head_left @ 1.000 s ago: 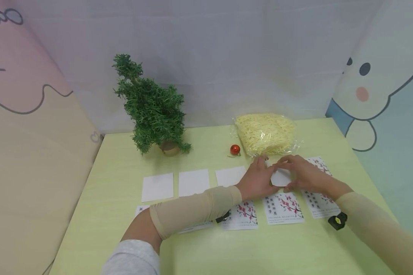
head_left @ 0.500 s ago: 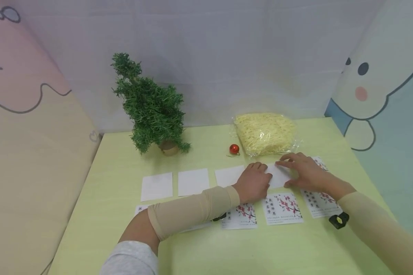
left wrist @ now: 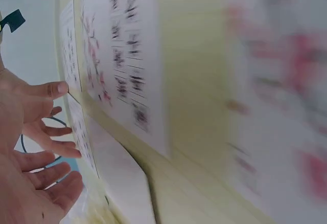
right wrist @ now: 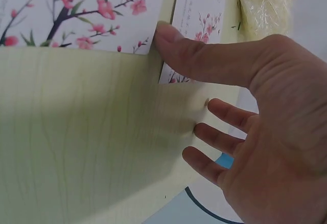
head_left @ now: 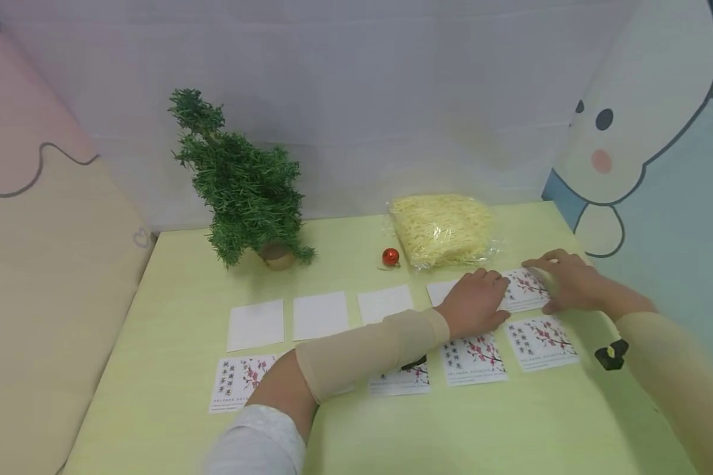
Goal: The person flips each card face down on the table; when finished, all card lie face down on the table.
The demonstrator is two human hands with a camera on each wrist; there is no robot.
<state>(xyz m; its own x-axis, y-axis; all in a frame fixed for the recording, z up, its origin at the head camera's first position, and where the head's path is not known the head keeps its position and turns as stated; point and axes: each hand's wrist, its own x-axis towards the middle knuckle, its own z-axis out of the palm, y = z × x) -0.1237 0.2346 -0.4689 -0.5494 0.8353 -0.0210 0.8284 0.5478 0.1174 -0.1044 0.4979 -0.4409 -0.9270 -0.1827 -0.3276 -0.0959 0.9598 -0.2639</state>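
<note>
A smooth, pale green table (head_left: pixel 172 277) with a faint wood grain fills the head view. At its far left stands a small, bristly artificial fir tree (head_left: pixel 240 188) in a tan pot. Right of centre lies a crinkly clear bag of yellow shredded paper (head_left: pixel 440 227), with a small glossy red bauble (head_left: pixel 390 256) just beside it. Flat square paper cards lie in two rows: plain white ones (head_left: pixel 320 315) behind, ones printed with pink blossom (head_left: pixel 541 342) in front. At the right end of the far row lies another blossom card (head_left: pixel 525 290). The left hand (head_left: pixel 475 303) rests flat at its left edge, fingers relaxed. The right hand (head_left: pixel 564 280) touches its right edge, fingers loosely spread; it seems to grasp nothing, though the contact is partly hidden.
</note>
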